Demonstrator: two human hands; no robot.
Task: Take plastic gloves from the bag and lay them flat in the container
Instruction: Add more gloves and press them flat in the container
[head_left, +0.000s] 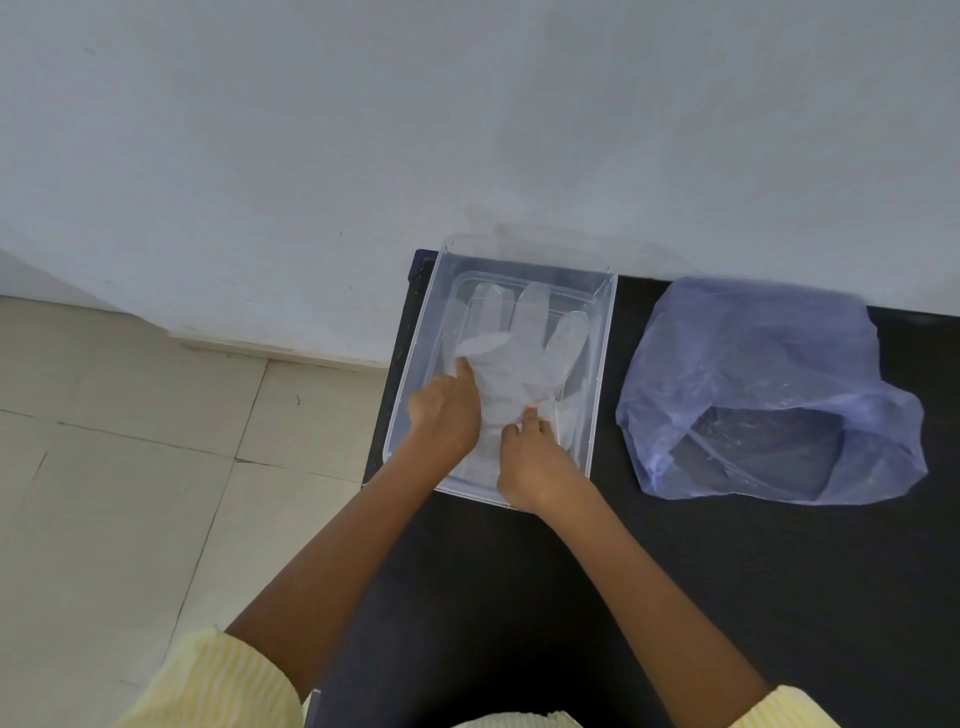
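Both bare forearms reach forward over the black desk (519, 597), the right hand (535, 467) pinching the glove (514, 358) cuff, the left hand (441, 415) pressing with fingers together, inside the clear container (605, 332) at the desk's far-left corner, beside the bag (769, 374).

you have 1 head view, looking steeply down and forward from above your arms, near the container (605, 312) on the black table (727, 571), wall beyond.
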